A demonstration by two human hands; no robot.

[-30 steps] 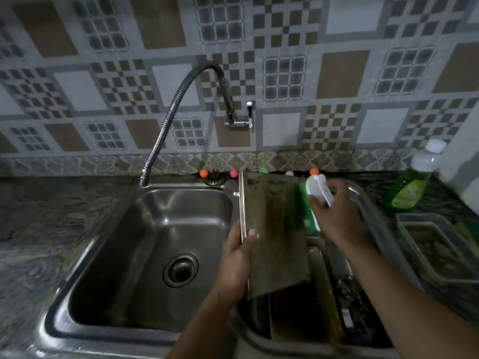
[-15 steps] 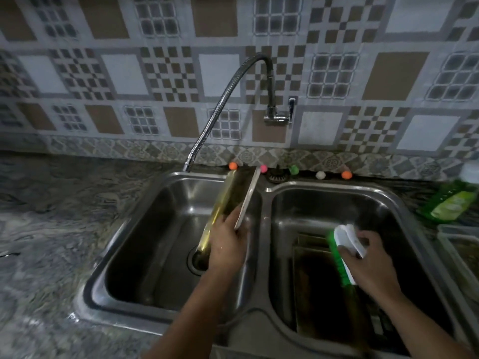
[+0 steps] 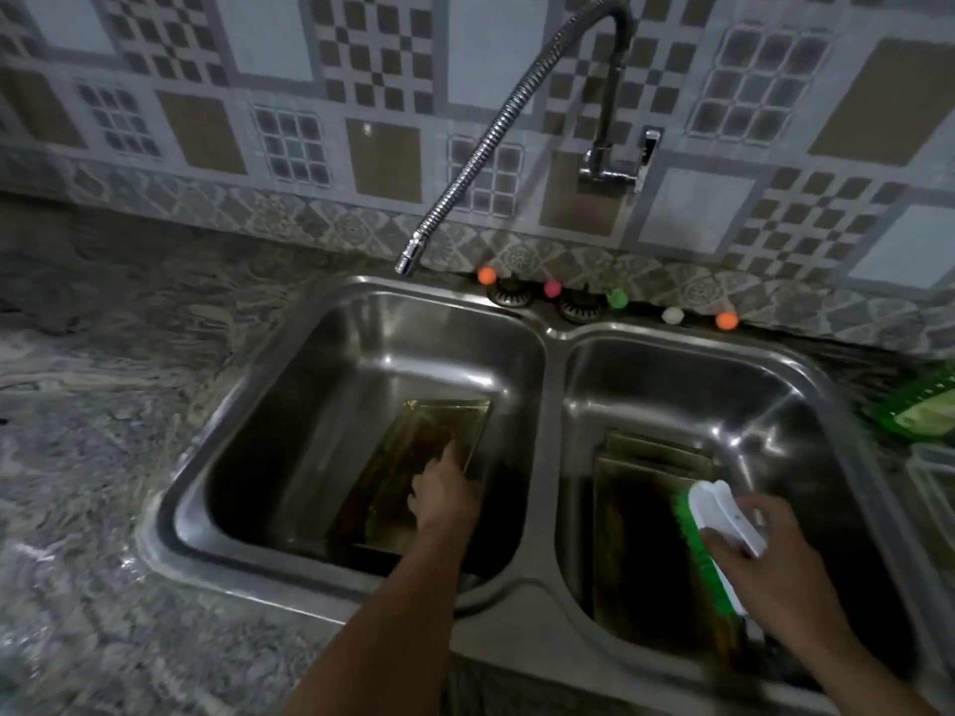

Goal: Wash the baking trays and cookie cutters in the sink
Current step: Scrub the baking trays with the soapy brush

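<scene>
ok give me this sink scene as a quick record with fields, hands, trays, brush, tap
left hand: resting on the baking tray, which lies flat in the left basin
right hand: gripping the scrub brush, white handle, green bristles, over the right basin
stacked trays: lying in the right basin under the brush
tap: flexible metal spout, tip above the left basin's back edge, no water visible
sink back ledge: small coloured balls
far right: green bottle, partly cut off
</scene>
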